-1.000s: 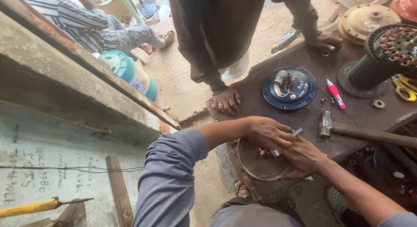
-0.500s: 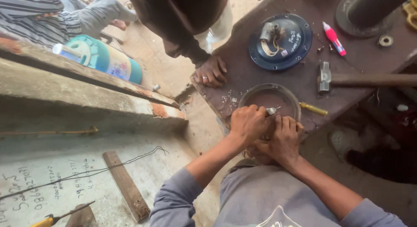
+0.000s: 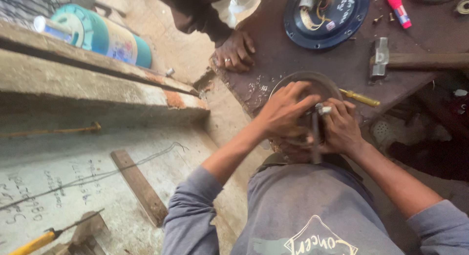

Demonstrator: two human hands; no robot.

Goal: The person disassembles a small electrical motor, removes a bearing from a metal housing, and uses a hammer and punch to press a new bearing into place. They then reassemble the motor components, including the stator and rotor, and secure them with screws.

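Observation:
My left hand [image 3: 283, 111] presses on a round brown metal cover [image 3: 312, 81] at the near edge of the dark workbench [image 3: 278, 55]. My right hand [image 3: 340, 128] grips a thin dark metal tool [image 3: 315, 133] whose tip sits at the middle of the cover. Both hands are close together over the cover and hide most of it. A yellow-handled screwdriver [image 3: 360, 97] lies just right of my right hand.
Another person's hand [image 3: 235, 51] rests on the bench's left corner. A blue round motor cover [image 3: 326, 16], a hammer [image 3: 415, 61] and a pink marker [image 3: 398, 8] lie farther back. A teal cylinder [image 3: 105, 36] lies beyond a concrete ledge [image 3: 88, 84]. A second yellow-handled screwdriver [image 3: 36, 242] lies bottom left.
The view has tilted down and closer to my hands. My hands stay on the round cover, with the right one now gripping the thin tool more upright.

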